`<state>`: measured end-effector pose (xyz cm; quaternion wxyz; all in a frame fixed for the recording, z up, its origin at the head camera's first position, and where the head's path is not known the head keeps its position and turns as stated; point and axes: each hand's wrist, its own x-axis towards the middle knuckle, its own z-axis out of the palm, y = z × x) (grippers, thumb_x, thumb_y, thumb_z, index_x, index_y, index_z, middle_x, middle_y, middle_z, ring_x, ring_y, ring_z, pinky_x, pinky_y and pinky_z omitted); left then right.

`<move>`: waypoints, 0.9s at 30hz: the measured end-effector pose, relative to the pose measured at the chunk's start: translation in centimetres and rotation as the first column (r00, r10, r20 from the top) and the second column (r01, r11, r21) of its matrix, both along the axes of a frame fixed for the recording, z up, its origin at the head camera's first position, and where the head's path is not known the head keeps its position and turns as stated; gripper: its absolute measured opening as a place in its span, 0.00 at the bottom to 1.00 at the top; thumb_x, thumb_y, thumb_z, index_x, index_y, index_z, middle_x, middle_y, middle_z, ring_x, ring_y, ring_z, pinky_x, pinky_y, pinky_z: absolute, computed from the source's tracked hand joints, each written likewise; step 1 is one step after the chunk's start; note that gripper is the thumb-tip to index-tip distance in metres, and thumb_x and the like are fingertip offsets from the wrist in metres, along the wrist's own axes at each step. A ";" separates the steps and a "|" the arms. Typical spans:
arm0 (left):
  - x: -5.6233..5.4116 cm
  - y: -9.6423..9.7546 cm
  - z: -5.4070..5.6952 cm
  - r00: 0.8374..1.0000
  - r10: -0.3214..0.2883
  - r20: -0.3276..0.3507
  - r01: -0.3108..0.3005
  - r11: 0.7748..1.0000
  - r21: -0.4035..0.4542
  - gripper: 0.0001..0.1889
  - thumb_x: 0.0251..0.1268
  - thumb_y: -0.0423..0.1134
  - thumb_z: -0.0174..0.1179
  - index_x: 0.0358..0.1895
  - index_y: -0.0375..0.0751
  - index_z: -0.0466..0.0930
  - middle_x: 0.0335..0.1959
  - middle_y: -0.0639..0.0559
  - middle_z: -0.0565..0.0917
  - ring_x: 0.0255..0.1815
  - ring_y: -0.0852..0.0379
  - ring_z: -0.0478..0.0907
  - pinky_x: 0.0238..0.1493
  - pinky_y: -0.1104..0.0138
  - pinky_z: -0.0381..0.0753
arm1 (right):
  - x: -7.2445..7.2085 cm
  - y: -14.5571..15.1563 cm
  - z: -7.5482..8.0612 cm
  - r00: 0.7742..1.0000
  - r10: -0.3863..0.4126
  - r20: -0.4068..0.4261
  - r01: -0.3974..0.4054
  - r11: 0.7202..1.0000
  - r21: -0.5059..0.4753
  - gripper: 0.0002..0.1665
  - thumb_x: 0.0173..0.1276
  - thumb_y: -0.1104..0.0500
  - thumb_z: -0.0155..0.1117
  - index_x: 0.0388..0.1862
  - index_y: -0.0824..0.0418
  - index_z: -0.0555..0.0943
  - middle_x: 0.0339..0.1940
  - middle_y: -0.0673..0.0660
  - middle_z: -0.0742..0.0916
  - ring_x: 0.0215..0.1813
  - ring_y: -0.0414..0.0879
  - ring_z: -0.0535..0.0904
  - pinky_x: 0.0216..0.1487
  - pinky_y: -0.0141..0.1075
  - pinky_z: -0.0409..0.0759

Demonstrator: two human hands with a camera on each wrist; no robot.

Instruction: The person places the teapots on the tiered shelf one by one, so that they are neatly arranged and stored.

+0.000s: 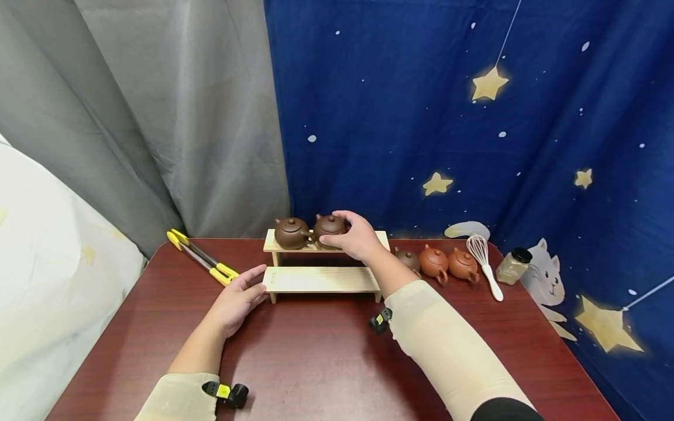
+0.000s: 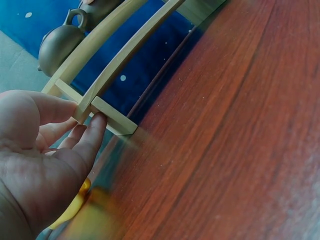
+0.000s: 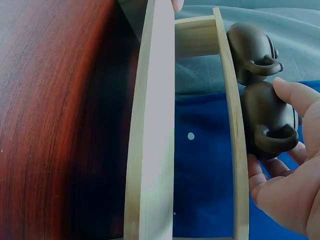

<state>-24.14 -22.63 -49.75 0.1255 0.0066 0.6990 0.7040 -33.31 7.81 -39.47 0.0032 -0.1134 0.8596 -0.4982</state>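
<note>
A two-tier wooden stand (image 1: 321, 279) stands toward the back of the table. On its upper tier sit two dark brown teapots side by side: the left teapot (image 1: 291, 234) and the right teapot (image 1: 329, 229). My right hand (image 1: 358, 237) grips the right teapot around its body, thumb on the near side; in the right wrist view that teapot (image 3: 267, 117) rests on the upper board with its handle clear of the fingers. My left hand (image 1: 235, 303) holds the left end of the lower tier. In the left wrist view, the thumb and fingers (image 2: 94, 137) pinch that board's corner.
Right of the stand are another dark teapot (image 1: 406, 261), partly behind my right arm, and two reddish teapots (image 1: 434, 262), (image 1: 463, 266). Farther right lie a white whisk (image 1: 487, 266) and a black-lidded jar (image 1: 514, 266). Yellow-tipped tongs (image 1: 202, 257) lie at left. Curtains hang behind.
</note>
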 end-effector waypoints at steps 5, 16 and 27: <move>-0.1 0.0 -0.1 1.000 0.001 -0.003 -0.001 1.000 0.005 0.34 0.85 0.31 0.48 0.88 0.40 0.50 0.86 0.38 0.58 0.65 0.67 0.78 0.65 0.73 0.81 | 0.4 0.4 0.3 1.000 0.005 -0.016 -0.004 1.000 0.011 0.48 0.61 0.48 0.84 0.78 0.54 0.75 0.70 0.55 0.82 0.68 0.54 0.80 0.72 0.49 0.80; -0.1 0.2 0.0 1.000 0.002 0.004 -0.002 1.000 0.000 0.34 0.85 0.32 0.49 0.88 0.40 0.50 0.85 0.38 0.59 0.66 0.65 0.77 0.65 0.73 0.81 | 3.0 3.6 1.4 1.000 -0.002 -0.013 0.002 1.000 -0.009 0.44 0.63 0.42 0.81 0.76 0.46 0.77 0.76 0.53 0.81 0.74 0.56 0.76 0.70 0.54 0.82; -0.1 0.1 -0.2 1.000 0.010 0.009 -0.011 1.000 0.006 0.35 0.84 0.31 0.50 0.88 0.40 0.50 0.86 0.39 0.58 0.64 0.69 0.78 0.63 0.75 0.82 | 7.7 8.7 0.3 0.998 -0.051 -0.028 0.049 0.996 -0.079 0.41 0.65 0.43 0.81 0.75 0.45 0.77 0.74 0.54 0.82 0.70 0.57 0.81 0.69 0.56 0.83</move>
